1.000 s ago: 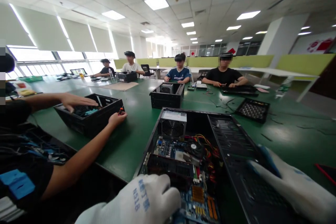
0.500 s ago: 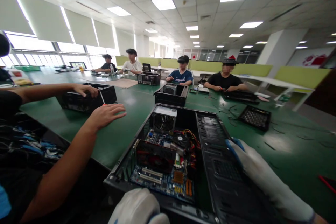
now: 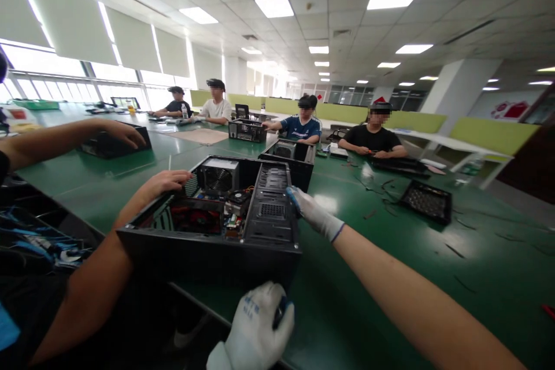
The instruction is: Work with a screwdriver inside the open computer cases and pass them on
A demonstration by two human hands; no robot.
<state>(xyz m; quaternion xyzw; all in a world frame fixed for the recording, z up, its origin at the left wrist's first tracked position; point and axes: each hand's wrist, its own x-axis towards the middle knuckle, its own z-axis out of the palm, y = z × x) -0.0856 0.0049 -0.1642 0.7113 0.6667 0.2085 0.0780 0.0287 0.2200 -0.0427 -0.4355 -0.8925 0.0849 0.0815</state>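
An open black computer case lies on the green table, showing a power supply fan, a red graphics card and the motherboard. My left hand, in a white glove, curls round the case's near right corner. My right hand, also gloved, grips the case's far right edge with the arm stretched out. A neighbour's bare hand rests on the case's left rim.
The neighbour's other hand lies on a second black case at the left. Another open case stands just behind mine. A black tray and loose scraps lie to the right. Several people sit across the green table.
The case has slid away from me and turned, with my hands shifting to its near corner and far right edge. The neighbour's hand moved from near their own case onto my case's left rim.
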